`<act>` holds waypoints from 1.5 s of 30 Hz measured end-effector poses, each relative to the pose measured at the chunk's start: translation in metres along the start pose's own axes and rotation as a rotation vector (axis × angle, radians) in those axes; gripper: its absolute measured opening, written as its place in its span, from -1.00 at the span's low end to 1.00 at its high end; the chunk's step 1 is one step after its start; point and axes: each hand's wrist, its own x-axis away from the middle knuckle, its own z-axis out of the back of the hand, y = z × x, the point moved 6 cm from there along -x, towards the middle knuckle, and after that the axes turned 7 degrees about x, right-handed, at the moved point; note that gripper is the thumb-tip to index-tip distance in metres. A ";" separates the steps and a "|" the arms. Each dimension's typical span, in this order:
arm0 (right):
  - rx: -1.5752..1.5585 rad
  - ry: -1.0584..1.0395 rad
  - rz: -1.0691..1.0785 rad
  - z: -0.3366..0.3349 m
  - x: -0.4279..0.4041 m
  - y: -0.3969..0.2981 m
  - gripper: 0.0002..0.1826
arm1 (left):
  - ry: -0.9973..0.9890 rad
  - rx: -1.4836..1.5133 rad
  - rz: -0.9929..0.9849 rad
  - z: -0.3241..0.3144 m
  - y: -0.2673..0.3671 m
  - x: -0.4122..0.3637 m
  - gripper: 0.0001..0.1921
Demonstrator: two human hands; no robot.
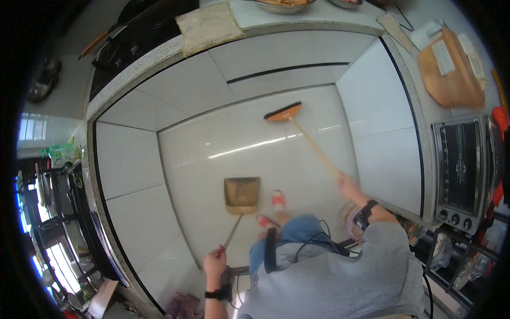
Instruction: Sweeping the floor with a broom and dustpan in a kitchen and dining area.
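Observation:
My right hand [347, 185] grips the pale handle of a broom [283, 113], whose orange head with dark bristles rests on the floor near the back cabinets. With my left hand [215, 261] I hold the end of the dustpan's thin handle, which has something reddish around it. The dustpan [241, 195] is brown and worn, lying on the floor with its mouth away from me, left of my feet. A wide stretch of floor separates the broom head from the dustpan. I cannot make out any debris in the pan.
White cabinets [127, 159] enclose the pale tiled floor [199, 151] on three sides. A toaster oven [458, 171] and a wooden cutting board [450, 75] occupy the right counter. A pinkish bin [351, 221] stands by my right arm. A cloth [209, 28] hangs over the back counter's edge.

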 end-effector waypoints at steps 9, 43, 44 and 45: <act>-0.060 0.163 -0.110 0.001 -0.085 -0.063 -0.70 | -0.077 -0.146 -0.114 -0.007 0.053 -0.046 -0.66; -0.219 0.255 -0.613 -0.019 0.025 0.062 -0.78 | -0.300 -0.506 -0.556 -0.044 0.197 -0.087 -0.71; -0.204 0.283 -0.591 -0.034 0.048 0.063 -0.78 | -0.304 -0.509 -0.562 -0.044 0.195 -0.087 -0.71; -0.232 0.259 -0.609 -0.055 0.072 0.068 -0.76 | -0.308 -0.500 -0.579 -0.046 0.195 -0.089 -0.71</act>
